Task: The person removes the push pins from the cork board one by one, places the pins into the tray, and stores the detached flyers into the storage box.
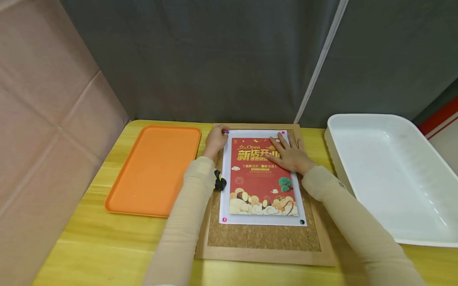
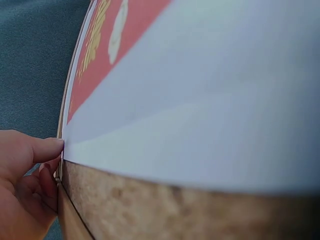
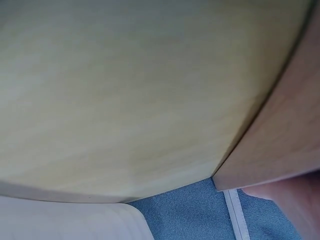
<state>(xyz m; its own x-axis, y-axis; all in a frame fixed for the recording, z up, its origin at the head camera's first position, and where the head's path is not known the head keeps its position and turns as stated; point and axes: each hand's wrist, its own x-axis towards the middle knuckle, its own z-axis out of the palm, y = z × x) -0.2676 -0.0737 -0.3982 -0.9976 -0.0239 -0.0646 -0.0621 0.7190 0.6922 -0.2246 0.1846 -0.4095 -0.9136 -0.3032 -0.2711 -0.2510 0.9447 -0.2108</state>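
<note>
A red poster (image 1: 262, 182) with gold Chinese lettering lies on a white sheet (image 1: 264, 220), on a wood-framed cork board (image 1: 264, 239). My left hand (image 1: 216, 140) is at the sheet's top left corner, thumb and forefinger pinching a purple push pin (image 1: 228, 132). The left wrist view shows the thumb (image 2: 50, 149) at that corner, other fingers curled below it. My right hand (image 1: 293, 157) rests flat, fingers spread, on the poster's upper right. Round pins mark the other corners: pink top right (image 1: 283, 132), pink bottom left (image 1: 224, 219), black bottom right (image 1: 302, 222).
An orange tray (image 1: 154, 171) lies to the left of the board on the yellow wooden table (image 1: 107, 242). At the right stands a deep white plastic tray (image 1: 393, 167). Grey curtain (image 1: 200, 59) hangs behind the table's far edge. A black device (image 1: 219, 180) sits at the left wrist.
</note>
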